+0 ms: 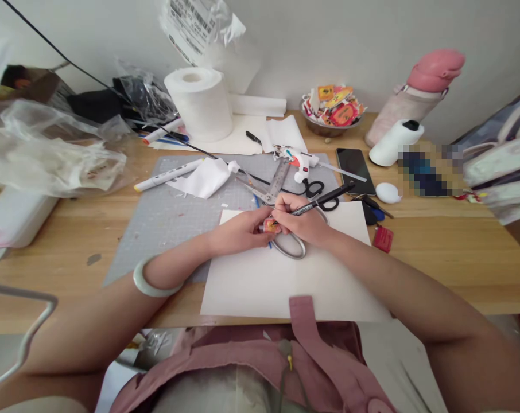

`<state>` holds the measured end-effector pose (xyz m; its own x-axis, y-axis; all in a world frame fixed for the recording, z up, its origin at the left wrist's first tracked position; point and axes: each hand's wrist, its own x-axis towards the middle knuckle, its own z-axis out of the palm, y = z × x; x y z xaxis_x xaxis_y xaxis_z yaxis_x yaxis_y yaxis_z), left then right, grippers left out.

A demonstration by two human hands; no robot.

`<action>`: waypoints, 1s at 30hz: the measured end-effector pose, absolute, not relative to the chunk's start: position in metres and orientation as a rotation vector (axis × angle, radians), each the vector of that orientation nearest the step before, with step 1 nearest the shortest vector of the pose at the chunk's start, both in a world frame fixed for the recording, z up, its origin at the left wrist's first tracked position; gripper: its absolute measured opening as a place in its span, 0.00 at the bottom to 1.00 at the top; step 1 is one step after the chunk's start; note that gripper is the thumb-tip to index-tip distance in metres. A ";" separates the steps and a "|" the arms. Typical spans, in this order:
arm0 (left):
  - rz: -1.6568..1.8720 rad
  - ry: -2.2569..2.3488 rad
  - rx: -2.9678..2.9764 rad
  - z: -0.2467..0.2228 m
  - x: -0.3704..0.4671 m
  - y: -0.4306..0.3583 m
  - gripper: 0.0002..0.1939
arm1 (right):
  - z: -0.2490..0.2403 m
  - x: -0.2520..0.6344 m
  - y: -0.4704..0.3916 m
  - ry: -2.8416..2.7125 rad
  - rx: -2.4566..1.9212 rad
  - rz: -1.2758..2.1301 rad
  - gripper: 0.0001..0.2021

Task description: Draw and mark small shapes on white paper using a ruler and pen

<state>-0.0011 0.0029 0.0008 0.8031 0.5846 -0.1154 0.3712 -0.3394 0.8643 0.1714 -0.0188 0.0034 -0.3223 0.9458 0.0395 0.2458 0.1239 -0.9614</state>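
Observation:
My left hand [245, 231] pinches a small orange-and-yellow paper cutout [271, 225] above a white sheet of paper [260, 287]. In my right hand [301, 221] is a black pen [322, 199], its tip end close to the cutout and its rear pointing up to the right. Beneath my hands lies a pair of scissors with silver handles [295, 254], partly covered by them. Just beyond, a second pair of scissors with black handles [315, 189] rests on the grey cutting mat [156, 229].
A hot glue gun [302, 165] lies on the mat's far side. Behind stand a paper roll [200, 109] and a metal bowl [333, 127] of cutouts. A phone [355, 171], white egg-shaped object [388, 193] and pink-lidded bottle [410, 103] are at right. Plastic bags [49, 149] crowd the left.

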 end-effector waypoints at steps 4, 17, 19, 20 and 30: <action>0.263 0.711 1.949 0.000 -0.001 0.003 0.11 | 0.007 0.172 -0.019 -1.668 -1.189 1.269 0.08; 0.263 0.739 1.955 0.001 -0.001 0.002 0.13 | 0.000 0.172 -0.019 -1.739 -1.189 1.172 0.08; 0.266 0.747 1.968 0.002 -0.001 0.002 0.12 | 0.000 0.172 -0.019 -1.758 -1.185 1.160 0.08; 0.267 0.750 1.974 0.002 -0.001 0.002 0.12 | 0.001 0.172 -0.019 -1.775 -1.185 1.139 0.08; 0.258 0.754 1.956 0.004 0.000 0.001 0.11 | 0.003 0.171 -0.020 -1.763 -1.197 1.143 0.09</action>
<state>0.0000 0.0012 0.0041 0.7840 0.6059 -0.1346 0.3964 -0.3220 0.8598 0.1709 -0.0200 0.0026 -0.3208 0.9443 0.0733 0.3186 0.1805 -0.9306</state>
